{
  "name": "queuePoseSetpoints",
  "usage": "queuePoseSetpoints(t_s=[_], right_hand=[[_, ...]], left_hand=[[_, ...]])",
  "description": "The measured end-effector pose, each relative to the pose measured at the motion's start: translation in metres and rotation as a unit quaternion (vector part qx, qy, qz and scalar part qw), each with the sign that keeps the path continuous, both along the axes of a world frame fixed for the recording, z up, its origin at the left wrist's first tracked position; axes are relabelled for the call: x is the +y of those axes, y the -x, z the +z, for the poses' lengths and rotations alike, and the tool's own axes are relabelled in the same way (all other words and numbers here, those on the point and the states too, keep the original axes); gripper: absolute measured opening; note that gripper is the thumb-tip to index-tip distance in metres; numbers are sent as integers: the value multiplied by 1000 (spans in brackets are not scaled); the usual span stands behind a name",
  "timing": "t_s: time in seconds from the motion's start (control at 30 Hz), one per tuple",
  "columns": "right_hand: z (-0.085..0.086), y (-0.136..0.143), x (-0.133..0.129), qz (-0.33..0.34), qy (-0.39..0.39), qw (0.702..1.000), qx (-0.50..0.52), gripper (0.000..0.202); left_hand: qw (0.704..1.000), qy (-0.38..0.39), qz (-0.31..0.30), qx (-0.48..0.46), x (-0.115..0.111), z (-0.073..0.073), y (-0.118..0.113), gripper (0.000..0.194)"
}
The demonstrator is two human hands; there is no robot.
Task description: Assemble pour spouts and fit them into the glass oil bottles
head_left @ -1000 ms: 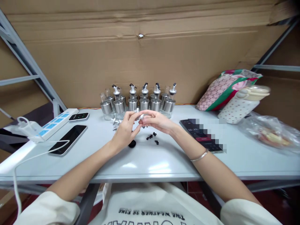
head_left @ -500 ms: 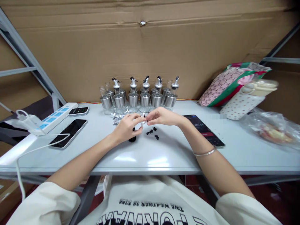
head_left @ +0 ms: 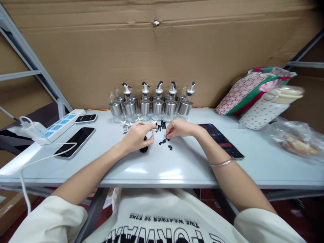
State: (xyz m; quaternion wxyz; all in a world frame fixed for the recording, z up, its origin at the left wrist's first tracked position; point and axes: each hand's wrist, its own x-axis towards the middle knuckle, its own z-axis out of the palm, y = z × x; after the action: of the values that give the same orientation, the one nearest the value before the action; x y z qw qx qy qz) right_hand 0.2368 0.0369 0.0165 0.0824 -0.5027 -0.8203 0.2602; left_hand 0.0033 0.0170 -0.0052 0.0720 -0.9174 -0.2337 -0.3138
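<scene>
Reaching among small black pieces (head_left: 170, 147)

The right hand (head_left: 181, 128) has moved away from the left hand (head_left: 136, 136), down to the pieces on the desk (head_left: 189, 165); whether its fingers grasp one, I cannot tell. Left fingers pinch a pale tube-like part (head_left: 153, 133) above the desk.

Along the far edge of the table (head_left: 187, 163), rear bottles (head_left: 180, 98) are partly hidden by front bottles (head_left: 145, 107). Midway to the near edge, a black disc (head_left: 143, 149) and a pale piece (head_left: 153, 133) are partly covered by the left hand (head_left: 137, 136); the black piece (head_left: 168, 139) at the right hand (head_left: 179, 128) is too small to be identified. A plastic bag (head_left: 298, 143) is cut off at right.
</scene>
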Motion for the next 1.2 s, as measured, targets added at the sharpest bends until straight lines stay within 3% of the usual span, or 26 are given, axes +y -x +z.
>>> queuePoseSetpoints(t_s=[0.13, 0.23, 0.33, 0.5, 0.83, 1.0, 1.2], right_hand=[[7, 4, -5, -18, -33, 988, 148, 3], [12, 7, -10, -1, 15, 952, 305, 12], [14, 9, -12, 19, 32, 926, 376, 17], [14, 9, -11, 18, 35, 919, 393, 25], [13, 11, -14, 15, 63, 899, 433, 24], [10, 16, -14, 16, 73, 866, 494, 23], [7, 19, -14, 12, 100, 856, 508, 26]], left_hand=[[1000, 12, -8, 11, -4, 0, -1, 26], [1000, 12, -12, 9, -5, 1, -2, 27], [1000, 8, -13, 8, -5, 1, -3, 26], [1000, 1, -20, -2, -6, -1, -4, 25], [998, -6, -41, -42, -11, 0, -6, 26], [996, -4, -55, -75, -11, 0, -6, 31], [995, -16, -67, -78, -10, -2, -4, 34]])
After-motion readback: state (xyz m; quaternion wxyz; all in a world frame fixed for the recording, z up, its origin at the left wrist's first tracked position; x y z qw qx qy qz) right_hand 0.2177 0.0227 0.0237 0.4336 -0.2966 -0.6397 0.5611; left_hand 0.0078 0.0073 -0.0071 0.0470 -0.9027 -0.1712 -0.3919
